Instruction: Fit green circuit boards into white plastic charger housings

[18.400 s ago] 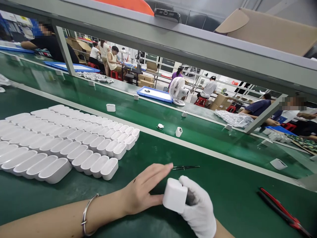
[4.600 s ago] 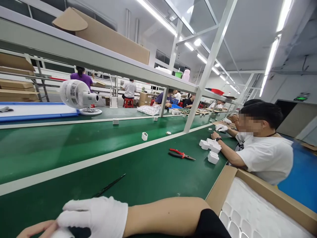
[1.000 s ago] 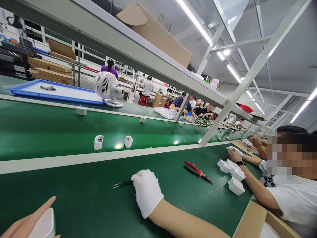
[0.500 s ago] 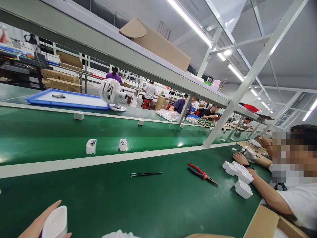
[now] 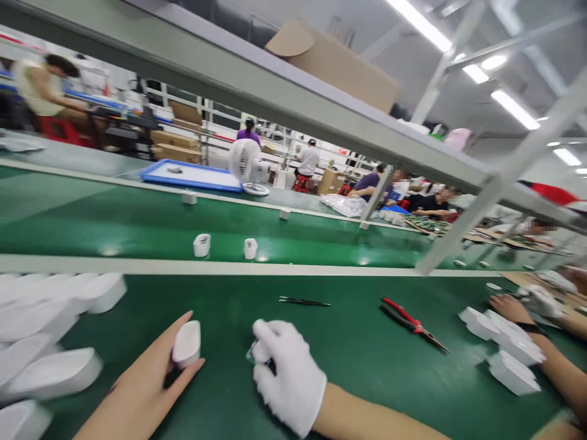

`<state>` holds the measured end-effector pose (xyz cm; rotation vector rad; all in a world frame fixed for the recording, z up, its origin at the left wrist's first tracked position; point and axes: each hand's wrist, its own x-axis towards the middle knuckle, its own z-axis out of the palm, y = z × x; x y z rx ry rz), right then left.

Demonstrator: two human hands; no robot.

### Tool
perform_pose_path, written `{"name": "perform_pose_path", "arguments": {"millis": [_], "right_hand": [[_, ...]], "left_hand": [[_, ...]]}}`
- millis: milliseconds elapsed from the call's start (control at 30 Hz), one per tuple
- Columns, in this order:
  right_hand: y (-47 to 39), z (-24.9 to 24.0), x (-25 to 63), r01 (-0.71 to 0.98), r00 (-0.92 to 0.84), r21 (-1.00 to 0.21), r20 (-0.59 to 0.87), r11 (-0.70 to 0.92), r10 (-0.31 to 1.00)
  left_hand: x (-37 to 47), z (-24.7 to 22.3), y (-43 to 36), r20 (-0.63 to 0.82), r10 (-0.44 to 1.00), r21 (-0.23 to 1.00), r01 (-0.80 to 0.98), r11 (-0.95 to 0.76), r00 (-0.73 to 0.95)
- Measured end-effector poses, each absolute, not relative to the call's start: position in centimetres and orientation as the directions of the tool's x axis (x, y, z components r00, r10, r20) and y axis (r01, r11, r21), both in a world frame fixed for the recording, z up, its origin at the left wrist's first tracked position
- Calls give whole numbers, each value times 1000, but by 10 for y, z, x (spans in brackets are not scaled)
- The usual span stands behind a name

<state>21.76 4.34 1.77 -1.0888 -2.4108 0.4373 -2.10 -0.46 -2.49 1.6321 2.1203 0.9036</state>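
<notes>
My bare left hand (image 5: 145, 376) grips a white plastic charger housing (image 5: 187, 344) between thumb and fingers, its rounded rim tilted up above the green bench. To its right, my right hand (image 5: 288, 373) wears a white glove, fingers curled in a pinch. A small, partly hidden piece (image 5: 250, 352) with a greenish, glinting edge pokes out at the gloved fingertips; what it is stays unclear. Beyond the hands lie black tweezers (image 5: 304, 302) and red-and-black long-nose pliers (image 5: 415, 324). Rows of similar white housings (image 5: 57, 373) stand to the left of my left hand.
A green belt (image 5: 321, 247) behind a pale rail carries two open white housings (image 5: 202, 245) and smaller white blocks. At the right, a co-worker's hands are near more white housings (image 5: 502, 336). A slanted metal post (image 5: 468, 201) and an overhead shelf (image 5: 275, 91) frame the bench.
The view has swung left and down. My gloved right hand has come fully into sight beside the left, which still holds the housing. The rows of housings at left now show.
</notes>
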Motion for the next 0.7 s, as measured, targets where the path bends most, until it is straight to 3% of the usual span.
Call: {"name": "perform_pose_path", "arguments": {"millis": [233,533,700], "right_hand": [[67,-11,219,637,-428,-522,373,568,823],[64,-2,219,600,-457,-532,385,597,802],[66,13,214,606,-562,-495,288,623,775]], "left_hand": [[-13,-3,-13,105,962,650,749,126,-252],[-13,-4,-15,121,955,662,739,125,-271],[-14,-2,-14,101,953,671,727,146,-285]]}}
